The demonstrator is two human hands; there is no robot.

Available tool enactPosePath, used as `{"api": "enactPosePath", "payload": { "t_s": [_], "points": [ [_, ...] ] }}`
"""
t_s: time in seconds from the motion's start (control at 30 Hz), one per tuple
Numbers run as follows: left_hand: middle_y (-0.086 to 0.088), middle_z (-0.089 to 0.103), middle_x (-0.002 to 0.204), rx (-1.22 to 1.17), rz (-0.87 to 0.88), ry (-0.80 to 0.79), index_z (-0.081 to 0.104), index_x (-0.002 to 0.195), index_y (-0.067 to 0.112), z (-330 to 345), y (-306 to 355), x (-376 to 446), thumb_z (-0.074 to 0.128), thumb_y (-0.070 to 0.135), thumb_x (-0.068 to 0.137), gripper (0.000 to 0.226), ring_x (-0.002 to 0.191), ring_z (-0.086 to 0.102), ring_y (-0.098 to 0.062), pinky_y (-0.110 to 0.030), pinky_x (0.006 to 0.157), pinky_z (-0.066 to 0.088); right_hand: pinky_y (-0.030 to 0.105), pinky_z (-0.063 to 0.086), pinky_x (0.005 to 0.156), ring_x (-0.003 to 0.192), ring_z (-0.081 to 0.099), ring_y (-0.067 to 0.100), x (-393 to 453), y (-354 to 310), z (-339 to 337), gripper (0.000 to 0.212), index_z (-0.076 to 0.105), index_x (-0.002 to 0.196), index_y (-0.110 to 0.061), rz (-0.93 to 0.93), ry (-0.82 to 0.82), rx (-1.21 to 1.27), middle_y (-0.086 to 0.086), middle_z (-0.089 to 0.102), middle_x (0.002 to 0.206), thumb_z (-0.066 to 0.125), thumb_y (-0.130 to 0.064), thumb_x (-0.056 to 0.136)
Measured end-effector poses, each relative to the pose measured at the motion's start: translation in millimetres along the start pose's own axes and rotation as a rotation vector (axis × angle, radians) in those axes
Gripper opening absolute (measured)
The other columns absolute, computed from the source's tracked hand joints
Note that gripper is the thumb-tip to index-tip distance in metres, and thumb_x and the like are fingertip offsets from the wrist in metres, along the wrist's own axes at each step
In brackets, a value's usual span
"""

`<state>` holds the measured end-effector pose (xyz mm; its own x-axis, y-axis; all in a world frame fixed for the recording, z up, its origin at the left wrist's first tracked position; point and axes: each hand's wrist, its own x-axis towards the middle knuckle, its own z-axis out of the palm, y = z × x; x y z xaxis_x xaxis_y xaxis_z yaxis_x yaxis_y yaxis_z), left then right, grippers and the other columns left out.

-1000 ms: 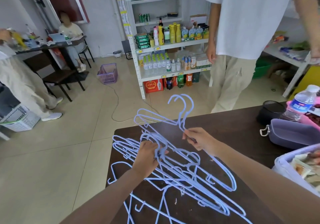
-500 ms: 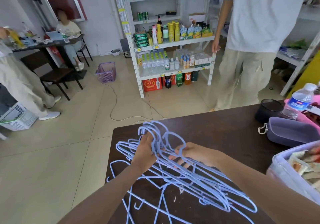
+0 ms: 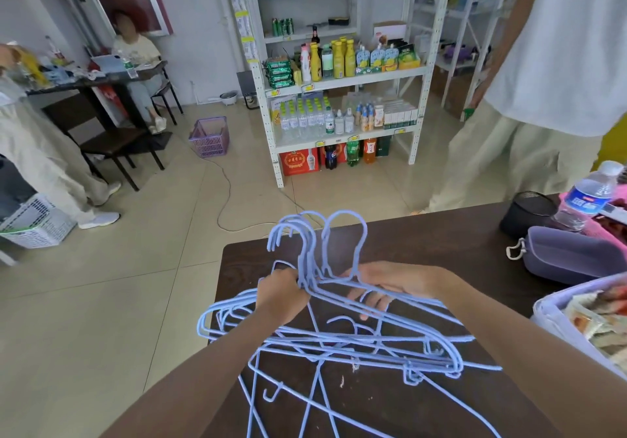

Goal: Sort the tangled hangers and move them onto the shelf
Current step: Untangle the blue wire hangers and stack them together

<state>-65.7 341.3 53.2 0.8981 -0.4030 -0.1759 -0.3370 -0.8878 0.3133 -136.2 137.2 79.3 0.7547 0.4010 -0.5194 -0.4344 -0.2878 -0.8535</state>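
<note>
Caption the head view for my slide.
Left hand grips bunched blue hangers by their necks while right hand holds them from behind, above a dark table.

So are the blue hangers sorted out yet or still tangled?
Still tangled: the blue hangers cross each other on the table, though the left hand grips several necks together.

water bottle (image 3: 589,197), purple basket (image 3: 209,136), grey pouch (image 3: 570,255)

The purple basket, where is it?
The purple basket sits on the floor in the upper left-middle of the head view, just left of the white shelf with drinks and right of the dark chair.
</note>
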Motion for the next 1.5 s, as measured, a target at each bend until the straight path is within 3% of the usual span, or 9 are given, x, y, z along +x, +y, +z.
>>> {"api": "enactPosePath", "payload": {
  "t_s": [0.17,0.3,0.4,0.57,0.73,1.07,1.2,1.3,1.5],
  "points": [
    [0.002,0.042,0.056,0.041,-0.027,0.062,0.033,0.052,0.021,-11,1,0,0.049,0.025,0.087,0.039,0.067,0.049,-0.027,-0.027,0.063,0.037,0.026,0.051,0.07,0.058,0.06,0.01,5,-10,18,0.025,0.054,0.096,-0.016,0.062,0.271,-0.589,-0.009,0.061,0.068,0.07,-0.027,0.08],
    [-0.009,0.062,0.072,0.052,-0.001,0.112,0.053,0.07,0.01,-23,-1,1,0.049,0.02,0.087,0.02,0.082,0.064,-0.035,-0.029,0.063,0.04,0.031,0.041,0.068,0.078,0.058,0.023,15,-15,30,0.012,0.049,0.098,-0.016,0.058,0.547,-0.904,0.002,0.056,0.085,0.052,-0.022,0.089],
    [-0.009,0.056,0.068,0.064,0.023,0.11,0.047,0.067,0.012,-28,3,-1,0.048,0.02,0.088,0.022,0.078,0.064,-0.033,-0.026,0.06,0.037,0.037,0.049,0.076,0.097,0.063,0.031,21,-20,33,0.031,0.052,0.119,-0.011,0.091,0.721,-1.028,0.012,0.066,0.103,0.048,-0.025,0.092],
    [0.003,0.045,0.058,0.021,0.023,0.068,0.048,0.067,0.018,-26,7,0,0.045,0.025,0.092,0.027,0.067,0.052,-0.025,-0.032,0.064,0.044,0.03,0.042,0.064,0.083,0.063,0.03,22,-26,32,0.035,0.051,0.12,-0.016,0.08,0.77,-1.06,0.003,0.056,0.074,0.049,-0.033,0.09],
    [-0.022,0.063,0.115,-0.25,0.114,-0.047,0.058,0.115,-0.004,-11,33,-7,0.048,0.013,0.087,0.034,0.11,0.058,-0.034,-0.032,0.09,0.046,0.036,0.05,0.076,0.097,0.064,0.034,46,-37,61,0.04,0.044,0.122,-0.006,0.062,0.724,-0.951,0.016,0.065,0.107,0.056,-0.016,0.085],
    [-0.019,0.057,0.123,0.106,0.365,-0.156,0.052,0.121,-0.001,-10,33,3,0.041,0.01,0.093,0.032,0.114,0.054,-0.031,-0.036,0.096,0.044,0.031,0.042,0.065,0.094,0.064,0.034,43,-26,62,0.045,0.04,0.13,-0.005,0.027,0.697,-0.853,0.016,0.066,0.105,0.051,-0.012,0.087],
    [-0.007,0.055,0.132,0.298,0.396,-0.141,0.039,0.136,0.012,-22,27,5,0.058,0.038,0.086,0.06,0.119,0.054,-0.029,-0.037,0.095,0.043,0.029,0.039,0.065,0.092,0.065,0.032,37,-21,50,0.04,0.047,0.126,-0.01,0.054,0.797,-0.907,0.012,0.069,0.102,0.049,-0.015,0.086],
    [-0.008,0.06,0.125,0.492,0.371,-0.069,0.038,0.131,0.012,-18,20,9,0.05,0.043,0.09,0.053,0.114,0.058,-0.029,-0.037,0.093,0.042,0.027,0.04,0.06,0.077,0.063,0.029,36,-19,42,0.037,0.048,0.124,-0.014,0.069,0.853,-0.82,0.006,0.066,0.086,0.046,-0.015,0.088],
    [-0.011,0.064,0.115,0.348,0.365,0.043,0.049,0.115,0.008,-13,17,12,0.042,0.028,0.095,0.029,0.106,0.058,-0.032,-0.037,0.086,0.044,0.025,0.034,0.047,0.064,0.05,0.023,43,-16,41,0.027,0.052,0.114,-0.011,0.035,0.904,-0.688,-0.005,0.044,0.062,0.045,-0.012,0.088]
  ]
}}
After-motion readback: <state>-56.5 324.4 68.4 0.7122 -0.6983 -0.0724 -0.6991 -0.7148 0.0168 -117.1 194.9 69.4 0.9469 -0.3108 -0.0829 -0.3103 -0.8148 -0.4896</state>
